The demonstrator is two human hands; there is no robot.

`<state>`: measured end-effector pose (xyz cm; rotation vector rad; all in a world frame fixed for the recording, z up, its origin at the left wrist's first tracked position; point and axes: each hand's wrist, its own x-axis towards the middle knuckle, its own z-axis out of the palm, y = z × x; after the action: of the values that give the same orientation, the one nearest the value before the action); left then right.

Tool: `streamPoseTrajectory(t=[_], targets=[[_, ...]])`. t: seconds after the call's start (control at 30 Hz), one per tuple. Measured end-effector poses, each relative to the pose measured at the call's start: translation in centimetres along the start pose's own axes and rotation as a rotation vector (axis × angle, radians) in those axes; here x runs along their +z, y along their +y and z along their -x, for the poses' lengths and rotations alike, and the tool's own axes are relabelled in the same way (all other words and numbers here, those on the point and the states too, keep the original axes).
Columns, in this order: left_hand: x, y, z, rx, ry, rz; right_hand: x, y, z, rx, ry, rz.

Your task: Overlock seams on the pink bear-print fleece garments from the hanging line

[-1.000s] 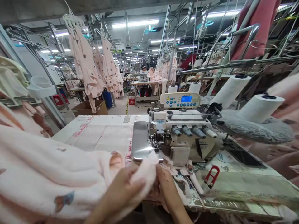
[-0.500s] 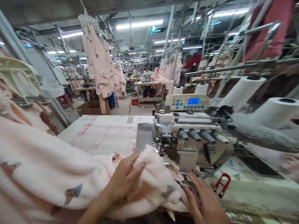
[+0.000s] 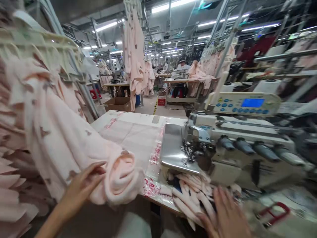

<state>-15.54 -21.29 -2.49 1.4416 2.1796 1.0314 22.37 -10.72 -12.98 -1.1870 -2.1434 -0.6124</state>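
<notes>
Pink fleece garment point(image 3: 61, 122) slopes from the left toward the desk point(image 3: 142, 117), likely light and limp; its rolled end point(image 3: 128, 188) seems best to grasp. The left hand point(image 3: 81, 185) half-curls its grip there, pinch unclear; the right hand point(image 3: 230, 211) extends its fingers beside fabric scraps point(image 3: 193, 195), apparently holding nothing.

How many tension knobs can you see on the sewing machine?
4, in a row across the machine's front: leftmost knob, second knob, third knob and paler rightmost knob. Others may be hidden.

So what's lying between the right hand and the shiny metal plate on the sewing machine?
A loose heap of pale pink fabric strips, seen in the head view.
</notes>
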Motion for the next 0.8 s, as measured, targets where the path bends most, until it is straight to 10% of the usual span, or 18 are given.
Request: streamPoseTrajectory(t=[0.2, 0.53, 0.8], targets=[[2.9, -2.9, 0.9, -0.050, 0.025, 0.093, 0.8, -2.7, -3.2, 0.037, -0.033, -0.141], [13.5, 5.2, -1.5, 0.356, -0.392, 0.190, -0.1, -3.9, -4.8, 0.073, -0.427, -0.280], [18.4, 6.1, -2.6, 0.277, -0.272, 0.427, 0.8, -3.2, -5.1, 0.020, -0.235, -0.321]])
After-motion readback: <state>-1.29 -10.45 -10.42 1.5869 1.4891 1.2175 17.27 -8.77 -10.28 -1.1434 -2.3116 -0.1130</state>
